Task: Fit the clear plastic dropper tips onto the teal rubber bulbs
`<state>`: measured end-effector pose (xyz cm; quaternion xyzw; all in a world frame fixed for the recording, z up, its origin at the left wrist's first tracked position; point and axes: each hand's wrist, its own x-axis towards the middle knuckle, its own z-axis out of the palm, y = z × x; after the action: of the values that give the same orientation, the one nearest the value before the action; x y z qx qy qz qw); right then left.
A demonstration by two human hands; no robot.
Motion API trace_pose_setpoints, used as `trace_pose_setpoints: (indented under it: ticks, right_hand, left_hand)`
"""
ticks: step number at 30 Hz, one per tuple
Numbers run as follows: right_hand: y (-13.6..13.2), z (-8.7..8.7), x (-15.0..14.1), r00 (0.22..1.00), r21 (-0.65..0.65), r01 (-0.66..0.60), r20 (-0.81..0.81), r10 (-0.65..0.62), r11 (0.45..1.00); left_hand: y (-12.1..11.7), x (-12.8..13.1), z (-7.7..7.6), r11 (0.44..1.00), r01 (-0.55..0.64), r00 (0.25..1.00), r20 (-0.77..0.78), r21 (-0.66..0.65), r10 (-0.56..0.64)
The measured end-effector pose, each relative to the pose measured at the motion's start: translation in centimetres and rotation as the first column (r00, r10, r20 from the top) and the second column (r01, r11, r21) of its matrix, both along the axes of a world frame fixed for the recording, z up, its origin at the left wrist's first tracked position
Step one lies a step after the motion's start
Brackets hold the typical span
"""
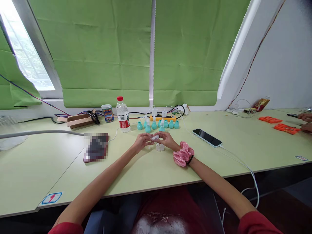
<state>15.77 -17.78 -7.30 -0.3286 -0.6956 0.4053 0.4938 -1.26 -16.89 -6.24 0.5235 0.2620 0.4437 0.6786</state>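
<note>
Both my hands meet over the middle of the table, with a small clear plastic piece between their fingertips. My left hand pinches it from the left; my right hand, with a pink scrunchie at the wrist, grips it from the right. Its exact kind is too small to tell. Just below the right fingers, more clear plastic pieces rest on the table. Beyond my hands stand several turquoise bulb-shaped pieces; some carry a pale pointed tip.
Behind are a red-capped water bottle, a can, an open cardboard box and a yellow power strip. A phone with a white cable lies right, a pixelated item left. Another person's hands are at far right near orange pieces.
</note>
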Motion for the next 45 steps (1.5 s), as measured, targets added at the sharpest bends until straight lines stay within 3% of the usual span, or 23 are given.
trace_pose_setpoints:
  ticks: [13, 22, 31, 35, 37, 40, 45]
  right_hand:
    - [0.1, -0.5, -0.3, 1.000, 0.012, 0.029, -0.013, -0.028, 1.000]
    - [-0.3, 0.1, -0.6, 0.997, -0.022, -0.015, -0.073, 0.013, 1.000]
    - [-0.4, 0.7, -0.8, 0.985, -0.089, -0.017, -0.170, 0.002, 0.996]
    - [-0.2, 1.2, -0.5, 0.968, -0.130, 0.024, -0.244, -0.055, 0.991]
    - [-0.1, 1.3, -0.3, 0.954, -0.166, 0.049, -0.286, -0.095, 0.985]
    - [0.2, 1.2, 0.0, 0.937, -0.223, 0.056, -0.324, -0.128, 0.973]
    - [0.3, 1.1, 0.2, 0.929, -0.268, 0.025, -0.349, -0.121, 0.963]
  left_hand:
    - [-0.2, 0.0, -0.1, 0.993, -0.081, 0.994, -0.070, 0.089, 0.087]
    - [-0.5, 0.0, 0.4, 0.981, -0.130, 0.986, -0.089, 0.144, 0.143]
    - [-0.2, 0.2, 0.7, 0.935, -0.152, 0.949, -0.218, 0.320, 0.229]
    - [2.5, -0.5, 2.1, 0.836, -0.275, 0.855, -0.276, 0.475, 0.438]
    - [4.5, -1.1, 2.7, 0.747, -0.354, 0.759, -0.294, 0.563, 0.581]
    - [7.3, -1.5, 3.0, 0.646, -0.384, 0.607, -0.347, 0.660, 0.715]
    - [10.1, -0.8, 1.5, 0.601, -0.335, 0.417, -0.458, 0.726, 0.785]
